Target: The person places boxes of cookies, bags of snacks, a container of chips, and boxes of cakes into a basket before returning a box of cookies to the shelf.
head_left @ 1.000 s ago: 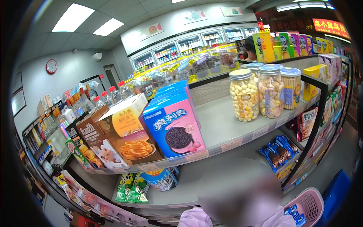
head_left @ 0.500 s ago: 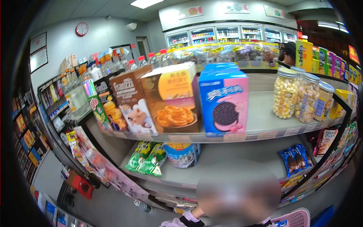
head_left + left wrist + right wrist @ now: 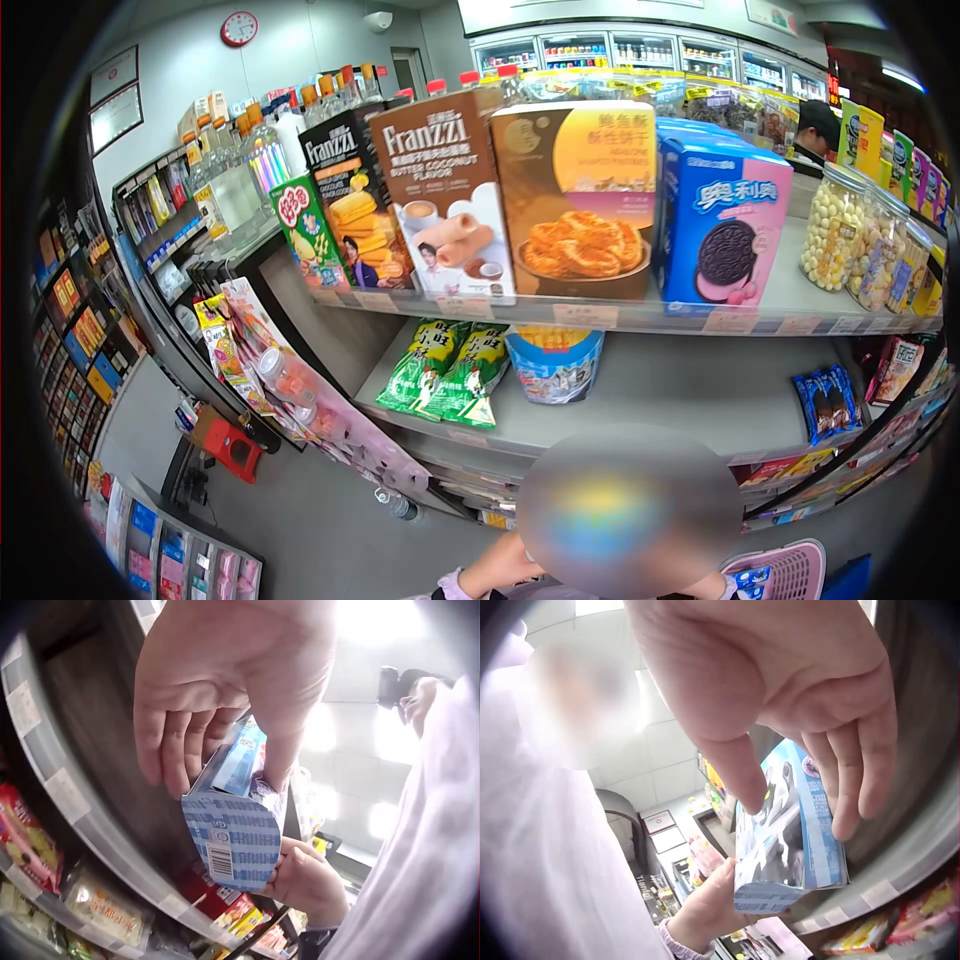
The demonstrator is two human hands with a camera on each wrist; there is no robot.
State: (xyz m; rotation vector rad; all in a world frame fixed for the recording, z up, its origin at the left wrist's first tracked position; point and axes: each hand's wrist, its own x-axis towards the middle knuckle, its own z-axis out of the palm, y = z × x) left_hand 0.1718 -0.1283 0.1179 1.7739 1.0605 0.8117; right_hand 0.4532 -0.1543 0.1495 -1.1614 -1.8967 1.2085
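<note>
Holding newly visible blue box (image 3: 235, 819)

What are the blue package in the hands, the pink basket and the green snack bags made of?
The blue package probably is glossy printed cardboard: flat end panel, crisp edges, bright reflections. The pink basket seems smooth moulded plastic, given its slotted wall. The green snack bags look like shiny plastic or foil film, going by their wrinkles.
</note>
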